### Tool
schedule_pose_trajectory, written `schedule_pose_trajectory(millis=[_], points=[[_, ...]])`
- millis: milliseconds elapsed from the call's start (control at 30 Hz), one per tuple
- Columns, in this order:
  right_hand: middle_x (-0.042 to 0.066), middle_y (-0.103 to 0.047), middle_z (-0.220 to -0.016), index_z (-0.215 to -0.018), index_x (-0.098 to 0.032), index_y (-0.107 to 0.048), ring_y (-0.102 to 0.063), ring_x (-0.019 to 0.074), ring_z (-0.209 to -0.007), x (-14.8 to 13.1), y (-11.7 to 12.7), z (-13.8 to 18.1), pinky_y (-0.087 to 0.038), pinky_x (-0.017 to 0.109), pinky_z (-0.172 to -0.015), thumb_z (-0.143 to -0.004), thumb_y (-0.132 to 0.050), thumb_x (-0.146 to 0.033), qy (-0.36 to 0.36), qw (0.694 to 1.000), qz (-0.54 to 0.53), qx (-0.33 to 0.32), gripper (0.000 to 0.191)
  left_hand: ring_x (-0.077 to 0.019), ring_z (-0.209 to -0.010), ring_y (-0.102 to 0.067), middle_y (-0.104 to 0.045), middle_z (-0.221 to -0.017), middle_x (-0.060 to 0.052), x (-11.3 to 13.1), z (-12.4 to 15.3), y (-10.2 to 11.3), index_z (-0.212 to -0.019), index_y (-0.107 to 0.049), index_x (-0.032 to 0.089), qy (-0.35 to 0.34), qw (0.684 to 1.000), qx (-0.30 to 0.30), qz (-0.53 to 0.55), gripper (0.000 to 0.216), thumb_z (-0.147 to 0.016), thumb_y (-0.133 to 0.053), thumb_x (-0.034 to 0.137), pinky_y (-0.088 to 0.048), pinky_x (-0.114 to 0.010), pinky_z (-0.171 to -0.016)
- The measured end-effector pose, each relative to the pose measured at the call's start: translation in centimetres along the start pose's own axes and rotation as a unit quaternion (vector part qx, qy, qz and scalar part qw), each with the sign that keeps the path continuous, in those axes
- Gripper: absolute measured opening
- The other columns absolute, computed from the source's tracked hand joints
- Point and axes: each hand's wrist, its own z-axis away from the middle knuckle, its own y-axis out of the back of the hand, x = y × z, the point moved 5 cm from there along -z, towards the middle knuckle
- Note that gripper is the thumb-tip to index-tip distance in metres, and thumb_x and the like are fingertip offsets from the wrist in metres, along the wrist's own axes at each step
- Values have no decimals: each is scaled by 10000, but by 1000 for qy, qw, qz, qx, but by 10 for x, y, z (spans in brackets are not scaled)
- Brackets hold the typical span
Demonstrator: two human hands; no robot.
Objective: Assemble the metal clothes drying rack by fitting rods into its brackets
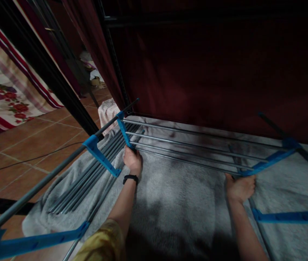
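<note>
A rack of grey metal tubes (186,137) with blue plastic brackets stands on a grey blanket (175,195). My left hand (132,159), with a black band on its wrist, is closed round the lower end of the left blue bracket (123,130). On the other side, my right hand (240,186) grips the lower end of the right blue bracket (270,161). Several parallel tubes span the two brackets. Nearer me, more blue brackets (41,241) sit on the side poles, with no cross tubes visible between them. My fingertips are partly hidden.
A bundle of loose grey tubes (96,168) lies on the blanket at left. Behind the rack hangs a dark red curtain (210,79). A black post (53,79), a floral cloth (7,90) and a cable (34,157) on the tiled floor (15,145) are further left.
</note>
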Motion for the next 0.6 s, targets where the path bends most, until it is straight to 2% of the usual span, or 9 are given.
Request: schedule_pose_trajectory(millis=[133,300,367,467,533,600], points=[[407,-523,-1331,-1522,101,-150,-572,483,-1205,-3,3,2,-491,579,-944,-837,-706,-465,7,1000,6,1,1048,-300,-1193,-623,-651,-1286,-178,0,4,3,-1465,-399,101,-33,999,12,27,605,-892,-587,151,-445,-447,-1063],[400,-542,-1311,-1525,117,-133,-594,468,-1182,-4,5,3,-503,550,-928,-838,-697,-465,0,1000,17,-9,1063,-264,-1088,-635,-644,-1183,-157,-7,7,6,-1316,-523,113,-42,998,19,39,380,-938,-516,148,-489,-398,-976],[396,-549,-1306,-1520,121,-154,-593,468,-1178,-4,6,3,-499,543,-932,-834,-697,-473,-3,1000,15,-11,1058,-271,-1157,-614,-610,-1275,-173,-5,8,5,-1271,-595,142,-78,997,1,9,343,-938,-509,129,-479,-398,-1004],[389,-540,-1332,-1533,98,-154,-576,466,-1201,-3,5,3,-487,552,-948,-842,-679,-486,-3,1000,9,-6,1046,-316,-1310,-535,-450,-1524,-196,2,12,3,-1309,-653,198,-136,988,-42,-66,374,-967,-505,170,-451,-445,-1058],[389,-530,-1347,-1543,85,-139,-566,467,-1213,-1,2,2,-482,566,-953,-843,-677,-488,0,1000,4,-2,1053,-344,-1353,-499,-364,-1602,-203,6,14,1,-1365,-645,218,-140,981,-71,-117,407,-1000,-465,210,-435,-490,-1074],[403,-526,-1341,-1540,105,-131,-565,479,-1213,2,-1,2,-486,576,-946,-833,-692,-489,4,1000,5,-2,1080,-363,-1348,-495,-352,-1610,-227,10,16,0,-1389,-638,202,-132,973,-95,-162,425,-1021,-429,243,-424,-525,-1078]])
